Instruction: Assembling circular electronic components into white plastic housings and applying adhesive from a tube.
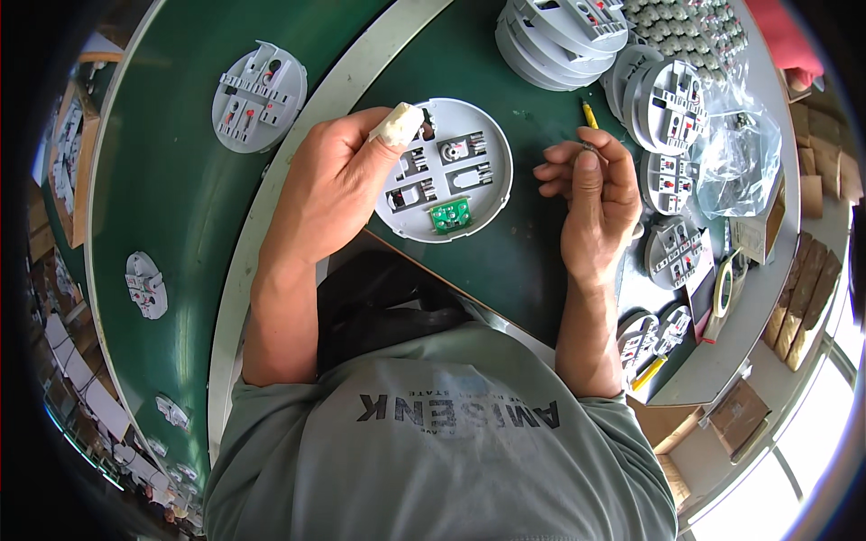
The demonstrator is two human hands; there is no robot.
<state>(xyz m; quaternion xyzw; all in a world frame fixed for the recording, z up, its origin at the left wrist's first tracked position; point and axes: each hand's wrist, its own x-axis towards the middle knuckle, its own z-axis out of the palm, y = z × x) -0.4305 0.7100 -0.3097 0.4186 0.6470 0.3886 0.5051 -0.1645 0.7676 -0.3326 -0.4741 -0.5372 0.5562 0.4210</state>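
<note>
My left hand (329, 185), its thumb tip wrapped in white tape, grips the left rim of a round light-grey plastic housing (495, 194). The housing is tilted so that its inner side shows, with several slotted recesses and small metal clips. A small green circuit board (451, 215) sits near its lower edge. To the right, apart from the housing, the fingers of my right hand (595, 198) are pinched on a small dark piece (588, 147), too small to name. Just beyond those fingers lies a thin yellow tool (590, 114).
Stacked grey housings (550, 63) stand at the far right, with more (672, 108) beside them. A clear plastic bag (740, 162) and many small metallic parts (681, 27) lie there. Another yellow tool (648, 372) lies at right. A green belt (189, 207) on the left carries housings (260, 97).
</note>
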